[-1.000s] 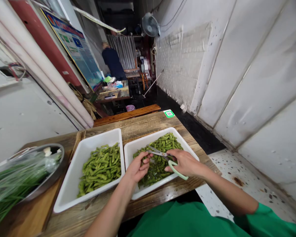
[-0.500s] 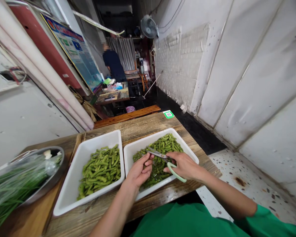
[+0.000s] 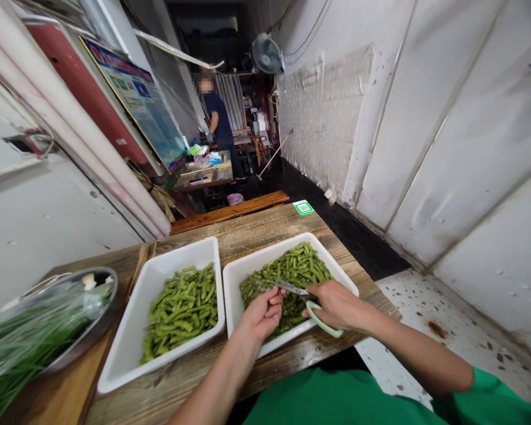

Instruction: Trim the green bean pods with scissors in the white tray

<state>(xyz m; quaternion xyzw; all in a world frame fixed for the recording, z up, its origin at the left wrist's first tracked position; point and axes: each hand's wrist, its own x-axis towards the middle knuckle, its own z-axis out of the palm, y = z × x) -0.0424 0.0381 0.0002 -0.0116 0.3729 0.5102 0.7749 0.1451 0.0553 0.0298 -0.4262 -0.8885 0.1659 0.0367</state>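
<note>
My right hand grips a pair of scissors with pale green handles, the blades pointing left. Beside the blade tips, the fingers of my left hand are pinched together; whatever is between them is too small to make out. Both hands are over the near part of a white tray holding green edamame pods, some of them hidden by my hands. To its left stands a second white tray, with more edamame pods heaped toward its right side.
A metal bowl with long green stalks in plastic stands at far left. The wooden table bears a green QR-code card at its far corner. Beyond a bench, a person stands by another table.
Both hands and the scissors have shifted slightly right in the picture, and the view has tilted a little. The person in the background has straightened up and turned to the left.
</note>
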